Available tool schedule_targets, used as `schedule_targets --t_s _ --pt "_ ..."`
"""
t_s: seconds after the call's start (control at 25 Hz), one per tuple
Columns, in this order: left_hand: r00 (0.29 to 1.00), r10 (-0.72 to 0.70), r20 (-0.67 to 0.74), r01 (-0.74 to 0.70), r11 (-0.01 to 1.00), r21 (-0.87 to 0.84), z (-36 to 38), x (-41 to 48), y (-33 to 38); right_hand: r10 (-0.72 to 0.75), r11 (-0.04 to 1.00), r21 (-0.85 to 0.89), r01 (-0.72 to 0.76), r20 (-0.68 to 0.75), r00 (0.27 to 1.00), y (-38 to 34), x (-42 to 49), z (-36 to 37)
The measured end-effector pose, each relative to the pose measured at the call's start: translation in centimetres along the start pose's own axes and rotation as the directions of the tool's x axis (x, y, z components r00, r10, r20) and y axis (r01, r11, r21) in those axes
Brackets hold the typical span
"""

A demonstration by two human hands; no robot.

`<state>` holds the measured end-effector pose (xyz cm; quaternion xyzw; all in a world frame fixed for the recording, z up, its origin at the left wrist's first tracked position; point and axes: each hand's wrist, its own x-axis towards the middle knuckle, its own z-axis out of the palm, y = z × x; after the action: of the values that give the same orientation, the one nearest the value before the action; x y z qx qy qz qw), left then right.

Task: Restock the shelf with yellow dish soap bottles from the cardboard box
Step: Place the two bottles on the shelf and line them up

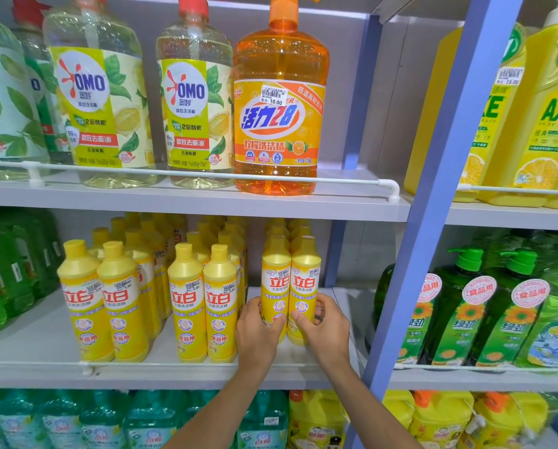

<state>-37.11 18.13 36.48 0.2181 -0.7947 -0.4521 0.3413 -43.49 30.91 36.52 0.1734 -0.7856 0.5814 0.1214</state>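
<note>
Two yellow dish soap bottles stand side by side at the right end of the middle shelf (303, 374). My left hand (258, 332) grips the left bottle (275, 280) low on its body. My right hand (328, 328) grips the right bottle (305, 280) the same way. Both bottles are upright, with more yellow bottles lined up behind them. Further left on the same shelf stand several rows of the same yellow bottles (187, 303). The cardboard box is out of view.
A blue upright post (433, 189) borders the shelf bay on the right. Large pump bottles, among them an orange one (279, 102), stand on the shelf above. Green bottles (465, 312) fill the neighbouring bay, and teal bottles (102, 419) the shelf below.
</note>
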Motion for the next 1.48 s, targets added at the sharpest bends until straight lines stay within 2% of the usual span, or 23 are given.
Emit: schedule_targets --t_s 0.64,0.92,1.48 --pt "1.000 0.016 0.022 -0.018 0.995 0.095 0.2 -0.1 0.0 -0.045 0.999 0.001 0.045 0.020 0.999 1.5 0.6 0.0" --pt "0.995 0.069 0.079 -0.074 0.995 0.069 -0.5 0.0 0.1 -0.047 0.999 0.016 0.046 0.080 0.996 1.9 1.0 -0.2" --pt "0.996 0.046 0.080 -0.050 0.998 0.040 -0.4 0.3 0.1 -0.007 1.000 -0.024 0.010 0.099 0.995 1.4 1.2 -0.3"
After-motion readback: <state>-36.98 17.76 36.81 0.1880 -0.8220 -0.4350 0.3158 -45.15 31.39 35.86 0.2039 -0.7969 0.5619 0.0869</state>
